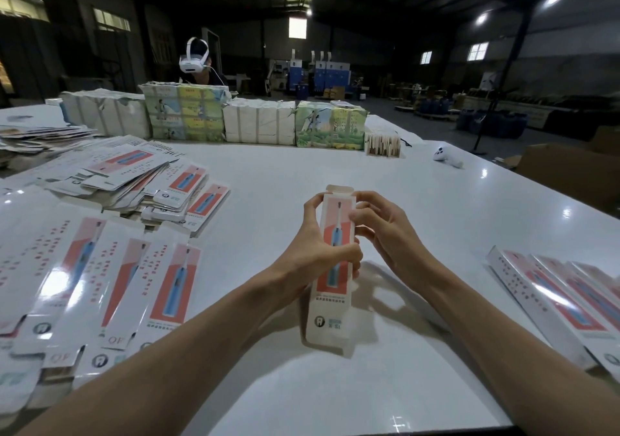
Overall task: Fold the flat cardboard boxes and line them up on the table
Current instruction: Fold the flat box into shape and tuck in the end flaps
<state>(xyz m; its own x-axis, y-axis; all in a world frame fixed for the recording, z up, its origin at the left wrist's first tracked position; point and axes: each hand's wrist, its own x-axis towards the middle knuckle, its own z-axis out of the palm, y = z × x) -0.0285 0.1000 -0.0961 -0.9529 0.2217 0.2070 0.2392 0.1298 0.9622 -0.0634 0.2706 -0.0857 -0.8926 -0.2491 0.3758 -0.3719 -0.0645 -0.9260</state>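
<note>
I work in a big factory or warehouse hall, at a packing station. My wide glossy white table [335, 174] carries heaps of flat printed cardboard box blanks [134, 180] on the left and wrapped bundles of white and green printed cartons [258, 122] along its far edge. Beyond lie open floor, tall blue cabinets [332, 75], blue drums [432, 105] and, right, a brown corrugated carton [570, 170], under a dark steel roof with bright ceiling lamps [481, 18].

A long white-and-red cardboard box [335, 288] is held over the middle of the glossy white table [302, 167]. Flat printed cardboard blanks [100, 268] are spread to its left, folded white-and-red boxes [553, 301] are lined up to its right, and wrapped paper bundles [258, 120] are stacked behind.
</note>
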